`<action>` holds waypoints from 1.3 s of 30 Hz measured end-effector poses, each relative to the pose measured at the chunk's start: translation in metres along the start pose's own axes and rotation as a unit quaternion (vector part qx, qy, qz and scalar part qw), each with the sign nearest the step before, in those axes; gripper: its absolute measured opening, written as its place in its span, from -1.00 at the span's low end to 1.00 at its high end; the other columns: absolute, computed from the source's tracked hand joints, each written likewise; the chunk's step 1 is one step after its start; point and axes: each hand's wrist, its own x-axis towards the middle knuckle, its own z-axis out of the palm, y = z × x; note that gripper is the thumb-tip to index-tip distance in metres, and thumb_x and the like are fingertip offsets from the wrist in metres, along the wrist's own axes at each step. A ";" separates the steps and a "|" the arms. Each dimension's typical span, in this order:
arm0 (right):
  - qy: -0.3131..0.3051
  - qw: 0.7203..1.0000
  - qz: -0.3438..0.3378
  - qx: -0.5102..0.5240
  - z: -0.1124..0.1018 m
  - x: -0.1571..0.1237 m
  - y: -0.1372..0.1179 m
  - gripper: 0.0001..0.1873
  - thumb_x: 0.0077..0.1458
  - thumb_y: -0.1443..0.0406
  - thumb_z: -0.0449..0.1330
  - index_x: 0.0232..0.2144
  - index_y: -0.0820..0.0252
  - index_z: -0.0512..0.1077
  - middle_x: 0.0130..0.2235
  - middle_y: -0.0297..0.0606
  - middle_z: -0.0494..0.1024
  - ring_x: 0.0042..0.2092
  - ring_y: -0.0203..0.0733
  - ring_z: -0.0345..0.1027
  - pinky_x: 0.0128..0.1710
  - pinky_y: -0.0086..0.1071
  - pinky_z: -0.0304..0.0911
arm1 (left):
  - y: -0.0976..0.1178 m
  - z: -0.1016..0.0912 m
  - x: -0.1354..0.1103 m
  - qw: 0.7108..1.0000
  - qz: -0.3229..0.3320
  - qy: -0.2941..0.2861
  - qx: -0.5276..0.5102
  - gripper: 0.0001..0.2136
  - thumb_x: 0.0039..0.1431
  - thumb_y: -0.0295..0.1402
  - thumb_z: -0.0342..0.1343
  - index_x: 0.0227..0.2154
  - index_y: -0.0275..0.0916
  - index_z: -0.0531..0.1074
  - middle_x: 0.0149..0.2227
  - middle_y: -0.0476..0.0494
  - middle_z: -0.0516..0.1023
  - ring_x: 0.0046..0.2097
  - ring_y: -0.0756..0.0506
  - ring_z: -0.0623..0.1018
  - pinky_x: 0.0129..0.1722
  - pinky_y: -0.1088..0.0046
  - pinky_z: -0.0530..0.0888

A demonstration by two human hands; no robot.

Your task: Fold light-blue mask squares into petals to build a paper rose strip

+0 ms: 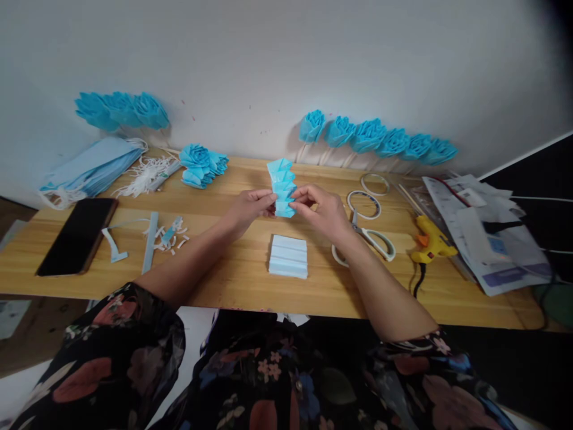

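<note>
A strip of folded blue petals (282, 182), apparently made of face-mask fabric, is held up over the middle of the table. My left hand (250, 209) pinches its left edge between thumb and fingers. On the other side, my right hand (320, 206) grips a petal near the strip's lower right edge. Just below the hands lies a stack of pale blue pleated squares (288, 257). Scissors (371, 236) rest beside my right forearm, partly over a roll of tape (363, 205).
Finished blue flowers on sticks (369, 136) lean on the wall. Face masks (96, 164), white ear loops (145, 174) and a phone (78, 237) lie left; loose blue flowers (201, 164) sit behind. A yellow glue gun (430, 240) and plastic packaging (487, 239) are right.
</note>
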 end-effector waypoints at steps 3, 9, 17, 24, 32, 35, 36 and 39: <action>-0.001 1.000 -0.001 0.006 0.001 0.000 0.001 -0.85 0.12 0.22 0.27 -0.23 0.07 0.51 -0.29 -0.31 0.65 -0.28 -0.18 0.51 -0.18 -0.31 0.34 | -0.001 0.001 0.000 1.000 0.001 -0.004 -0.003 -0.70 0.02 -0.12 0.35 -0.43 -0.30 0.58 -0.44 -0.09 0.54 -0.34 -0.03 0.51 -0.22 0.38 0.49; 0.010 1.000 0.001 0.013 0.002 0.000 0.001 -0.87 0.13 0.23 0.26 -0.23 0.08 0.50 -0.30 -0.32 0.65 -0.28 -0.18 0.51 -0.19 -0.32 0.35 | -0.001 0.004 -0.001 1.000 -0.001 -0.005 -0.024 -0.70 0.02 -0.12 0.36 -0.39 -0.31 0.60 -0.42 -0.12 0.56 -0.34 -0.03 0.51 -0.22 0.37 0.49; 0.016 1.000 0.005 0.015 0.002 0.000 0.003 -0.86 0.12 0.23 0.26 -0.23 0.07 0.51 -0.28 -0.32 0.65 -0.26 -0.16 0.52 -0.16 -0.29 0.37 | -0.004 0.005 0.000 0.998 -0.007 -0.014 -0.055 -0.63 -0.02 -0.06 0.37 -0.33 -0.30 0.60 -0.34 -0.18 0.62 -0.29 -0.07 0.56 -0.22 0.36 0.49; 0.018 1.000 -0.009 0.012 0.002 0.000 0.003 -0.87 0.13 0.24 0.25 -0.23 0.08 0.51 -0.28 -0.31 0.65 -0.26 -0.16 0.52 -0.17 -0.30 0.36 | -0.002 0.007 0.000 0.999 -0.018 0.001 -0.041 -0.67 -0.04 -0.12 0.39 -0.34 -0.31 0.60 -0.37 -0.15 0.60 -0.31 -0.05 0.54 -0.22 0.36 0.49; 0.060 0.994 0.049 0.080 -0.001 0.002 0.003 -0.71 0.22 0.04 0.16 -0.20 0.10 0.48 -0.28 -0.27 0.64 -0.23 -0.18 0.50 -0.17 -0.32 0.35 | -0.002 0.006 0.000 0.999 0.017 0.030 -0.031 -0.77 -0.01 -0.28 0.35 -0.31 -0.31 0.61 -0.33 -0.16 0.63 -0.30 -0.06 0.56 -0.20 0.34 0.50; 0.054 0.975 0.119 0.182 -0.003 0.006 0.005 -0.51 0.17 -0.12 0.13 -0.15 0.12 0.49 -0.26 -0.22 0.61 -0.23 -0.18 0.46 -0.29 -0.37 0.35 | -0.003 0.005 0.000 0.998 0.028 0.031 -0.042 -0.76 -0.02 -0.27 0.35 -0.31 -0.31 0.61 -0.33 -0.15 0.63 -0.33 -0.05 0.56 -0.21 0.34 0.51; 0.033 0.965 0.140 0.218 -0.003 0.007 0.005 -0.47 0.11 -0.16 0.16 -0.17 0.13 0.50 -0.26 -0.22 0.60 -0.23 -0.19 0.44 -0.34 -0.38 0.34 | -0.004 0.006 0.000 0.998 0.032 0.031 -0.044 -0.76 -0.03 -0.27 0.35 -0.31 -0.31 0.61 -0.33 -0.15 0.63 -0.33 -0.04 0.56 -0.21 0.34 0.51; -0.039 0.940 0.164 0.297 -0.001 0.008 0.004 -0.46 -0.05 -0.18 0.30 -0.28 0.13 0.50 -0.27 -0.26 0.55 -0.26 -0.23 0.38 -0.39 -0.42 0.32 | -0.005 0.006 0.000 0.998 0.042 0.029 -0.039 -0.74 -0.04 -0.23 0.36 -0.32 -0.30 0.61 -0.32 -0.15 0.64 -0.33 -0.04 0.55 -0.21 0.36 0.51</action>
